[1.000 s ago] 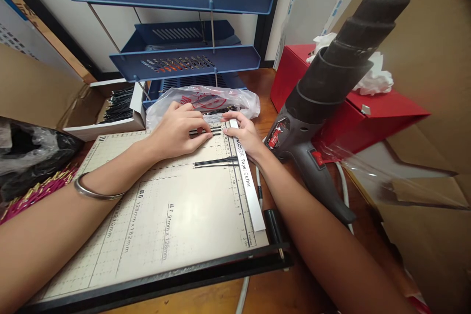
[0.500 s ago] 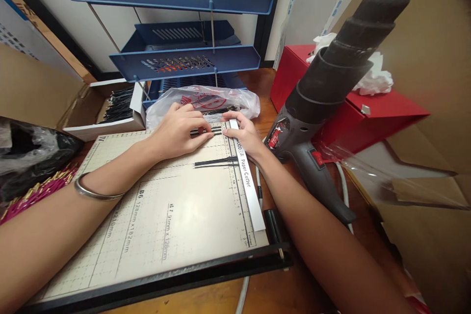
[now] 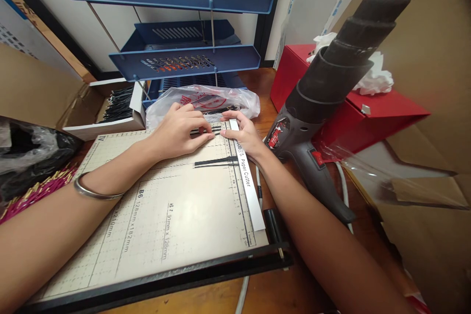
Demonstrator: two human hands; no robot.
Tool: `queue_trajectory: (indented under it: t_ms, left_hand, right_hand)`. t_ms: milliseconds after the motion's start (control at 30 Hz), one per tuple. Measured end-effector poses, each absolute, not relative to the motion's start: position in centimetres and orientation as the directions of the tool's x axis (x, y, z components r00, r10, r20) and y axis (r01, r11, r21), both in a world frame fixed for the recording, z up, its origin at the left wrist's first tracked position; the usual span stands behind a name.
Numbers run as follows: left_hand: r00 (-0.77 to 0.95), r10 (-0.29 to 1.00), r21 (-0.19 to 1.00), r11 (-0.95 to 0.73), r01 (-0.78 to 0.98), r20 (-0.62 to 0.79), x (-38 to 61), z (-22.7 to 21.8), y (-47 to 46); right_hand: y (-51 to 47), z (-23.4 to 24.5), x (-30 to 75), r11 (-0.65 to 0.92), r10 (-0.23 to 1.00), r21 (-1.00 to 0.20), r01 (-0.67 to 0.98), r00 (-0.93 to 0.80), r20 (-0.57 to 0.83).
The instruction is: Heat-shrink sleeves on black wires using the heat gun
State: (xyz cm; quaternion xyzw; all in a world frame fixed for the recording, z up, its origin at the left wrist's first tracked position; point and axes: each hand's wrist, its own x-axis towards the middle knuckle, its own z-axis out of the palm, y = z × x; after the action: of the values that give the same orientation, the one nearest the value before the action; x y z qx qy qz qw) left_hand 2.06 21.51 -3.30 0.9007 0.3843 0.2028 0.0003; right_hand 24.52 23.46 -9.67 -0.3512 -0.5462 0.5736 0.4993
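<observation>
My left hand (image 3: 187, 130) rests at the far edge of a cream paper cutter board (image 3: 206, 206). Its fingers are closed on thin black cords (image 3: 217, 128) lying across the board. My right hand (image 3: 243, 135) lies over the far end of the white guide strip (image 3: 251, 196). Its thumb and index finger are apart, the thumb at the right ends of those cords. A second group of black cords (image 3: 215, 162) lies nearer me, with its right ends at the strip. The cutter's black arm (image 3: 165, 282) runs along the near edge.
Behind the board lies a clear plastic bag (image 3: 176, 100) below a blue tiered rack (image 3: 191, 56). A white box of black cords (image 3: 117, 103) stands left. To the right are a grey heat-gun-like tool (image 3: 312, 157) and a red box (image 3: 390, 113). Magenta cords (image 3: 40, 191) lie far left.
My right thumb has shifted slightly left, closer to my left fingertips. Both hands otherwise stay in nearly the same place, and the nearer cords have not moved.
</observation>
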Motion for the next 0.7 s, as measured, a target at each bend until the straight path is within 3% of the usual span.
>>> queue_trajectory:
  t_ms: [700]
  left_hand:
    - [0.617,0.701,0.17,-0.699,0.695,0.358,2.12,-3.35,21.54]
  right_hand:
    - [23.33,-9.22,24.42,0.078,0.96,-0.978,-0.192,-0.251,0.126]
